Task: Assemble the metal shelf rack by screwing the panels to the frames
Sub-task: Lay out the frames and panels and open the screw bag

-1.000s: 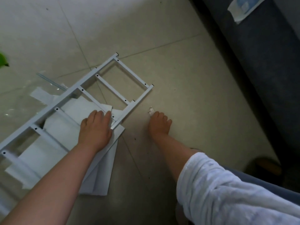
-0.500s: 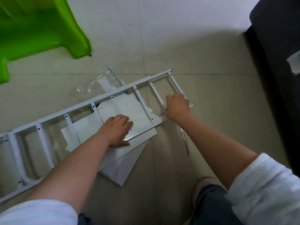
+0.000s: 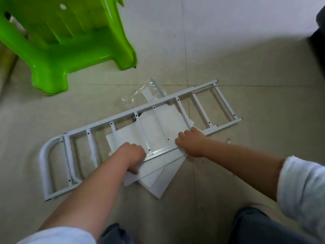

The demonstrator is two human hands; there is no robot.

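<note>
Now: frame (image 3: 140, 132) flat on floor (image 3: 246, 173) over panels (image 3: 158, 175) | left hand (image 3: 131, 154) grips near rail | right hand (image 3: 190, 141) curled on same rail | green stool (image 3: 58, 41) beyond

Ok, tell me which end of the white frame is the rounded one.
The end beyond the left hand: the frame closes there in a curved tube; its other end is square-cornered.
</note>
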